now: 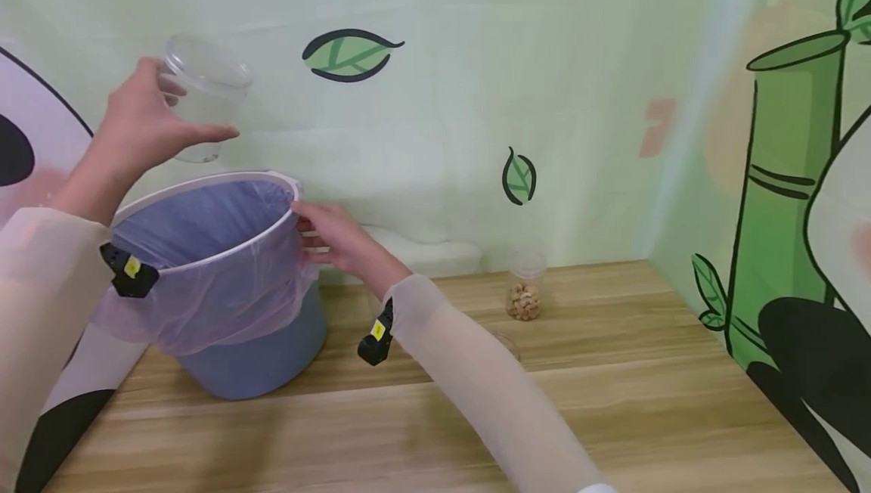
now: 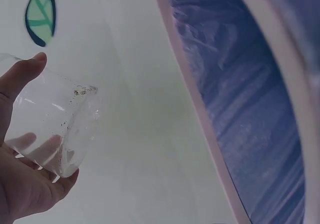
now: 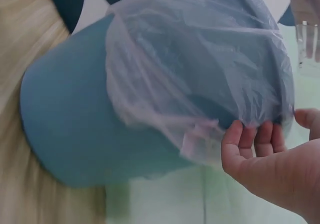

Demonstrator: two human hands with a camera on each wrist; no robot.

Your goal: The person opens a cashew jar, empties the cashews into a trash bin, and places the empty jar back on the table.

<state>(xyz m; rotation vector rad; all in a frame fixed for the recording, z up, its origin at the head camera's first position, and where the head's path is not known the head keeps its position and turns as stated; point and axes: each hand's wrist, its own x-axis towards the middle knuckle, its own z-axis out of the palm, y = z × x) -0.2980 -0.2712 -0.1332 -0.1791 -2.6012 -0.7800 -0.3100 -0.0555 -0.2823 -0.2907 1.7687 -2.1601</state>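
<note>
My left hand point(image 1: 146, 126) grips the empty jar point(image 1: 204, 96) above the tilted bin point(image 1: 224, 289); right fingers point(image 1: 313, 240) curl on its rim. Emptying looks finished; next I'd set both on the tabletop point(image 1: 612, 402)

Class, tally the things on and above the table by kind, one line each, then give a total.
Clear jars: 2, an empty jar in the left hand, a jar of nuts on the table
Blue bins: 1, the bin tilted by the right hand
Bin bags: 1, the bag
Total: 4

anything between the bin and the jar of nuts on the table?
Only the right forearm crosses there; otherwise bare table between bin and nut jar, head view.
</note>
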